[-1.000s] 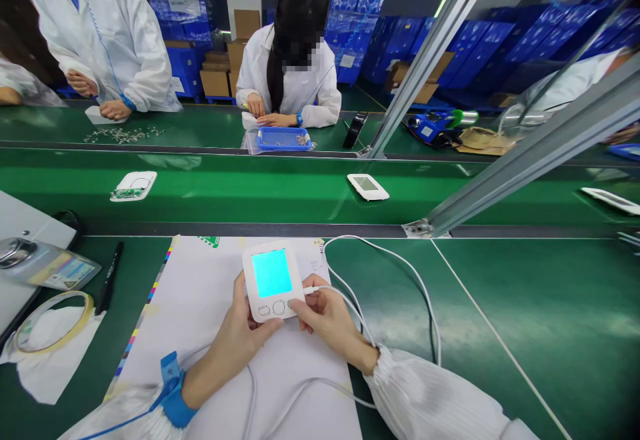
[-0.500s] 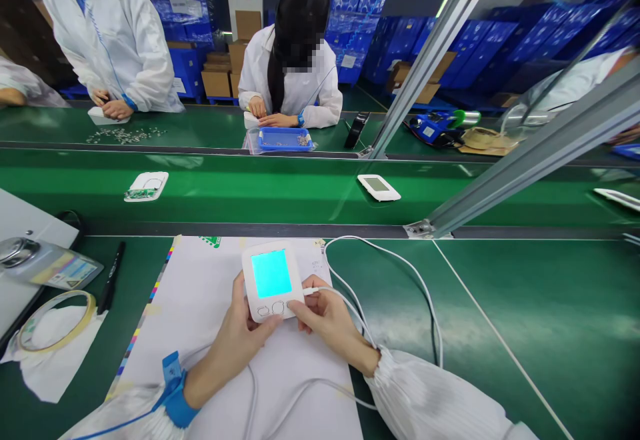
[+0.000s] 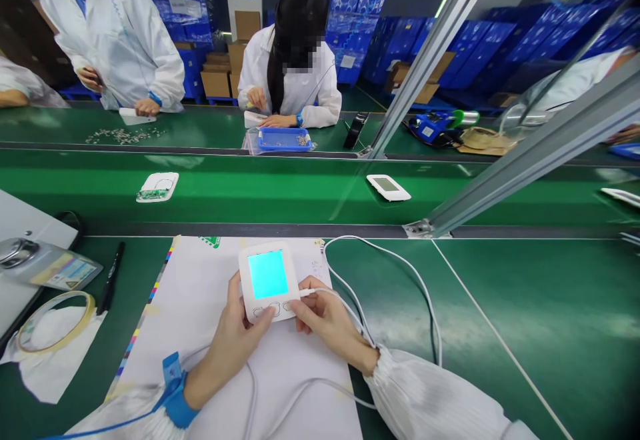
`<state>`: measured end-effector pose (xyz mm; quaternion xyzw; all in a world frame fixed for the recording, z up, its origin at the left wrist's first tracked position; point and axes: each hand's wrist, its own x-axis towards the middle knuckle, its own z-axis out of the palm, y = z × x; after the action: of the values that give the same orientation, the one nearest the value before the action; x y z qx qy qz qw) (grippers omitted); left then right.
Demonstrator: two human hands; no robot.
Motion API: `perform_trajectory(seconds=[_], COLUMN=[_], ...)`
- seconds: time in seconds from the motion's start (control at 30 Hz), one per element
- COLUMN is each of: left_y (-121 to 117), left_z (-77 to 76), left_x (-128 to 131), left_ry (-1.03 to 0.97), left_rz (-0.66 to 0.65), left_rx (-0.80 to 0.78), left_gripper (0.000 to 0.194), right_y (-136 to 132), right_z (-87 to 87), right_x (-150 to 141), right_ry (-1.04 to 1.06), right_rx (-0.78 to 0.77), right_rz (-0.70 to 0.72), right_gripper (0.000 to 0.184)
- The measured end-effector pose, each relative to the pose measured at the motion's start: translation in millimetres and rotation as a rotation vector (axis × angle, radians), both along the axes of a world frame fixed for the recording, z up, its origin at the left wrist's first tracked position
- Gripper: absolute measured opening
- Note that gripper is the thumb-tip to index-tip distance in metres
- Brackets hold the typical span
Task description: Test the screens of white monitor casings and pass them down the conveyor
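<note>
A white device with a lit cyan screen (image 3: 269, 275) is held tilted above a white sheet (image 3: 200, 307) on the bench. My left hand (image 3: 239, 330) grips its left side, the thumb on the lower front by the buttons. At the lower right corner my right hand (image 3: 325, 313) is closed on it, thumb at the right-hand button. A white cable (image 3: 309, 292) is plugged into the device's right side, and its plug lies against my right fingers. On my left wrist sits a blue wrist strap (image 3: 179, 397) with a cord.
To the left lie a tape roll (image 3: 87, 320), a black marker (image 3: 111, 279) and a bag (image 3: 65, 267). Beyond the bench, a green belt (image 3: 270, 190) carries a white housing (image 3: 165, 185) and a panel (image 3: 390, 188). A metal strut (image 3: 530, 153) rises right. Co-workers sit opposite.
The device has shifted slightly left, and my left thumb has moved up onto the buttons. Parts on the belt have slid right. The co-worker at far left has moved their hands apart.
</note>
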<state>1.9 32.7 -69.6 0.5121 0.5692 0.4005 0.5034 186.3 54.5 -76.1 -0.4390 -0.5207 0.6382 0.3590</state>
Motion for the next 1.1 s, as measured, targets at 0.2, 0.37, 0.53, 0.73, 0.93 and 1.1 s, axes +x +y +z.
perform_trajectory(seconds=[0.2,0.37,0.53,0.73,0.93,1.1], left_y=[0.9,0.2,-0.1,1.7,-1.8,-2.8], left_z=[1.2,1.5,-0.7,-3.5,-2.9,-3.9], left_x=[-0.9,-0.9,-0.8,-0.8,-5.2,-8.1], left_ry=[0.02,0.037,0.046,0.021,-0.02,-0.024], left_rz=[-0.047,-0.048,-0.04,-0.038,-0.136,-0.209], left_rx=[-0.037,-0.035,-0.029,-0.027,0.014,0.042], left_gripper=[0.06,0.059,0.059,0.059,0.062,0.062], right_y=[0.1,-0.1,-0.4,-0.3,0.4,1.1], right_z=[1.8,1.0,2.1,3.0,0.3,-1.1], right_x=[0.5,0.6,0.7,0.5,0.9,1.3], right_ry=[-0.005,-0.02,-0.025,-0.039,0.004,0.039], right_rx=[0.022,0.022,0.025,0.027,0.022,0.021], right_rz=[0.003,0.002,0.009,0.007,-0.003,-0.023], right_gripper=[0.046,0.046,0.048,0.047,0.045,0.044])
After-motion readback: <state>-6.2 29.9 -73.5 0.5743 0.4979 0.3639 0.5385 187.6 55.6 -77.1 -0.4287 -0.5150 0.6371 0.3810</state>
